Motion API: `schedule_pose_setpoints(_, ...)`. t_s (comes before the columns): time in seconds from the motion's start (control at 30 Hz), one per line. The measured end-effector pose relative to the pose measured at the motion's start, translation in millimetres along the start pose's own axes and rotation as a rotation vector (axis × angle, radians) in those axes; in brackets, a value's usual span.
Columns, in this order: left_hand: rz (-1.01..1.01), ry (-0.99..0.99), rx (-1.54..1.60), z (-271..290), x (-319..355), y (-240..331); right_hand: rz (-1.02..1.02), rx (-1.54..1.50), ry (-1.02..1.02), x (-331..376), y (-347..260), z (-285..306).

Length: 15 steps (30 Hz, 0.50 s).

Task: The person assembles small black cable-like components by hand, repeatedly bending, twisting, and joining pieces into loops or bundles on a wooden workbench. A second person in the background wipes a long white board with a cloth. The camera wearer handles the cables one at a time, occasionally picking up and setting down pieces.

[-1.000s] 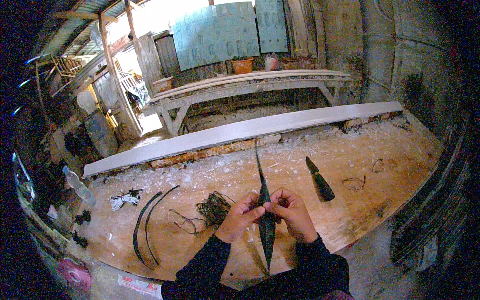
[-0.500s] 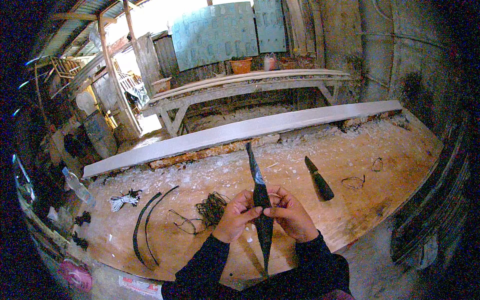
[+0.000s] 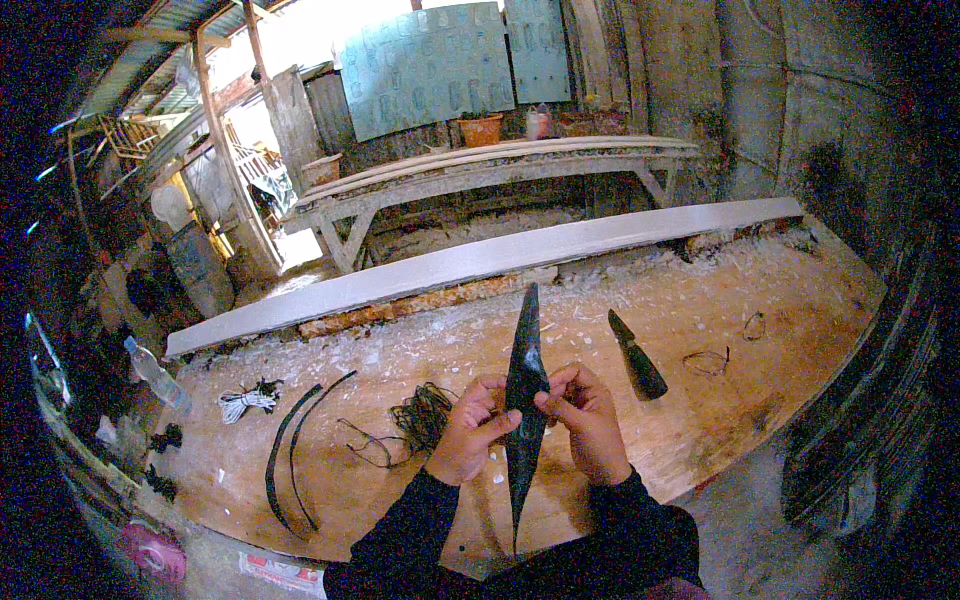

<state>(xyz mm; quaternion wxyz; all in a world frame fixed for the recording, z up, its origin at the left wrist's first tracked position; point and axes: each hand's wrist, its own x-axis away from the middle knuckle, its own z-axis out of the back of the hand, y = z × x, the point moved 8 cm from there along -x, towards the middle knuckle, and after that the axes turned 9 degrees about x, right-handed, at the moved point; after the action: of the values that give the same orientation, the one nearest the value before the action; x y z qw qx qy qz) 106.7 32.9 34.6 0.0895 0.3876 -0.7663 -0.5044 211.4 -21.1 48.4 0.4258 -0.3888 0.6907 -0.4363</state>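
Between my two hands stands a long black strip, wide in the middle and tapering to a point at each end. It looks like rubber or leather; I cannot tell which. My left hand pinches its left edge near the middle, thumb in front. On the opposite edge, my right hand grips it between thumb and fingers. A tangle of dark cord lies just left of my left hand. To the right of my right hand is a dark knife-like tool with a thick black handle, its narrow end pointing away.
Two curved black strips and a bundle of white cord lie on the wooden tabletop. A long white beam runs along its far edge, near scattered white flakes. A plastic bottle is at the left edge; thin wire loops lie right.
The black strip has turned, showing more of its broad face. Its far tip has swung right and its near tip slightly left. My right hand's fingers have shifted along its edge.
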Motion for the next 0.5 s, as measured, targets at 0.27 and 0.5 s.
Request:
schedule_pose_setpoints(0.27, 0.051, -0.117, -0.032, -4.1, -0.1, -9.4, -0.057, 0.015, -0.040, -2.2, 4.9, 0.2)
schedule_pose_setpoints(0.5, 0.129, -0.075, -0.048, -0.1, 2.8, -12.0, 0.022, 0.106, 0.131, -2.8, 3.7, 16.9)
